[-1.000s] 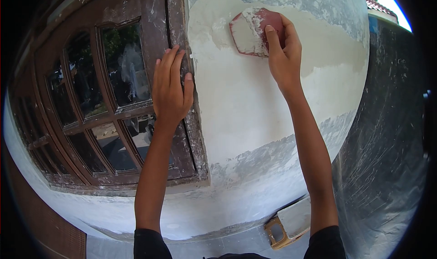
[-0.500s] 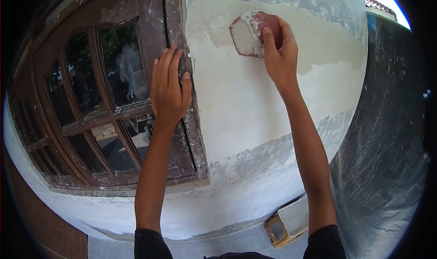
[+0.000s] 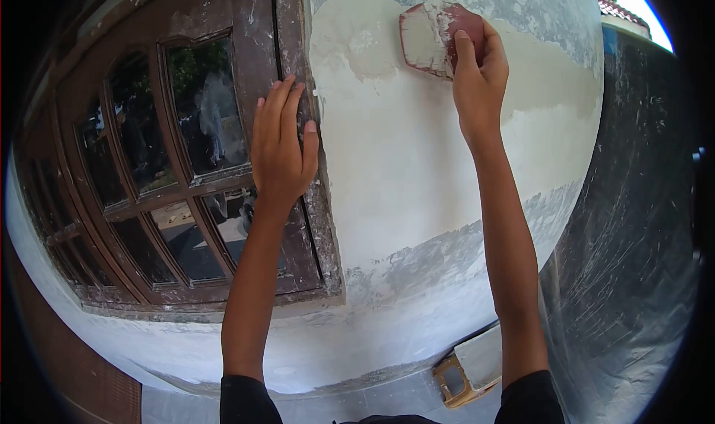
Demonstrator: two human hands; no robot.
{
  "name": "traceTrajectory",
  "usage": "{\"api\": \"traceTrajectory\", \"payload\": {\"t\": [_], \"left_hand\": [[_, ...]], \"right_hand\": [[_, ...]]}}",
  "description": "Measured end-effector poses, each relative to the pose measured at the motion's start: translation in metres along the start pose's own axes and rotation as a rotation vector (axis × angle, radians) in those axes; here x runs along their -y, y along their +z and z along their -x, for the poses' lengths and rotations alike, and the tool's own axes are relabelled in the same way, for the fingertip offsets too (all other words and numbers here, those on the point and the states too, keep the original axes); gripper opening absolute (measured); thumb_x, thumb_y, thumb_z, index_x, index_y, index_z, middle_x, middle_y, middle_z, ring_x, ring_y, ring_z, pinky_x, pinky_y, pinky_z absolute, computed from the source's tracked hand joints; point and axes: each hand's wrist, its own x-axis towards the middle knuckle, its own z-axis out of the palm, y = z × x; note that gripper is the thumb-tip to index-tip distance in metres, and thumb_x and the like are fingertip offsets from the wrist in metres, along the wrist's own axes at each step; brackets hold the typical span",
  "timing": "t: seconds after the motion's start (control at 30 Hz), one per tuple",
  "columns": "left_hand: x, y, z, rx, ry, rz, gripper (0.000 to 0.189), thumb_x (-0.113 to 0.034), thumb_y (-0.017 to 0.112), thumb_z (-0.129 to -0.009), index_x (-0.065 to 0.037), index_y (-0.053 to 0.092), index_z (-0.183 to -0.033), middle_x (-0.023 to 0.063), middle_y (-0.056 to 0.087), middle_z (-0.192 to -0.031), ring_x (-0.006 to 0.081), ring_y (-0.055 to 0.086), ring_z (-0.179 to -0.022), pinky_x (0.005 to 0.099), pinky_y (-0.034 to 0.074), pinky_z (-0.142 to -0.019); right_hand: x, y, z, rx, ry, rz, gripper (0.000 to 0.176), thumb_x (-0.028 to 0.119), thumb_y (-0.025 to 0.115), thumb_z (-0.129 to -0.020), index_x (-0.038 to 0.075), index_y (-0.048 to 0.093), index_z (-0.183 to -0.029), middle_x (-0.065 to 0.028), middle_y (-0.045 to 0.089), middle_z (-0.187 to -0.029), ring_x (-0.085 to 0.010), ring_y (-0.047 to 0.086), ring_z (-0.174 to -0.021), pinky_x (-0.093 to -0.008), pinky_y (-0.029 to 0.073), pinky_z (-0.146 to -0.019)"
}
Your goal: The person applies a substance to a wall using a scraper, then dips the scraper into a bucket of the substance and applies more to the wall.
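Right hand (image 3: 480,89): closed in pinch, thumb on near face of reddish scraper (image 3: 468,27). Scraper: thin, flat, many-sided, loaded with thick pale paste (image 3: 423,42); located at upper wall (image 3: 395,156), edge contact unclear. Left hand (image 3: 283,156): open, empty, fingers extended, laid on window frame (image 3: 318,208), brown wood, white-flecked. Step, as judged: spreading paste. Next stroke seemed to call for even pressure, shallow angle. Wall: smooth cream coat, ragged margins, mottled grey beyond. Dark sheeting (image 3: 625,230): creased, glossy, right.
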Motion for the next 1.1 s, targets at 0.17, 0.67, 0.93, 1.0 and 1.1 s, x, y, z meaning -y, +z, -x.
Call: {"api": "traceTrajectory", "payload": {"t": [0.17,0.67,0.93,1.0,1.1], "left_hand": [[-0.001,0.002,0.001,0.004,-0.011,0.029,0.046,-0.011,0.051,-0.098,0.001,0.052,-0.143,0.0179,0.051,-0.151,0.0367,0.044,-0.144,0.0548,0.028,-0.122],[0.000,0.002,0.000,0.012,-0.013,0.025,0.047,-0.010,0.051,-0.098,0.000,0.051,-0.144,0.0175,0.050,-0.152,0.0365,0.043,-0.145,0.0552,0.027,-0.122],[-0.001,0.001,0.000,0.006,-0.014,0.015,0.047,-0.013,0.051,-0.099,0.000,0.052,-0.144,0.0176,0.050,-0.152,0.0365,0.043,-0.145,0.0551,0.027,-0.122],[0.000,0.002,0.001,0.008,-0.016,0.017,0.047,-0.012,0.051,-0.099,-0.001,0.052,-0.144,0.0174,0.050,-0.153,0.0364,0.043,-0.145,0.0551,0.027,-0.122],[0.001,0.001,0.001,0.008,-0.014,0.011,0.047,-0.012,0.050,-0.099,-0.001,0.052,-0.144,0.0173,0.050,-0.153,0.0362,0.043,-0.145,0.0551,0.026,-0.123]], "right_hand": [[0.000,-0.001,0.005,0.101,-0.068,0.287,0.039,0.017,0.056,-0.102,-0.004,0.055,-0.135,-0.0168,0.068,-0.118,-0.0230,0.066,-0.107,-0.0348,0.051,-0.094],[-0.012,-0.007,0.028,0.091,-0.090,0.228,0.038,0.016,0.055,-0.102,-0.004,0.055,-0.135,-0.0180,0.068,-0.118,-0.0247,0.066,-0.109,-0.0364,0.052,-0.096],[-0.012,-0.014,0.034,0.141,-0.057,0.290,0.040,0.016,0.056,-0.102,-0.006,0.054,-0.136,-0.0198,0.067,-0.122,-0.0247,0.066,-0.111,-0.0359,0.051,-0.097],[-0.008,-0.014,0.030,0.049,0.035,0.173,0.041,0.016,0.056,-0.102,-0.007,0.054,-0.136,-0.0199,0.067,-0.121,-0.0250,0.066,-0.110,-0.0358,0.051,-0.096],[-0.012,-0.012,0.034,0.074,-0.017,0.212,0.039,0.016,0.056,-0.102,-0.007,0.054,-0.134,-0.0190,0.069,-0.118,-0.0243,0.067,-0.109,-0.0353,0.052,-0.095]]}}
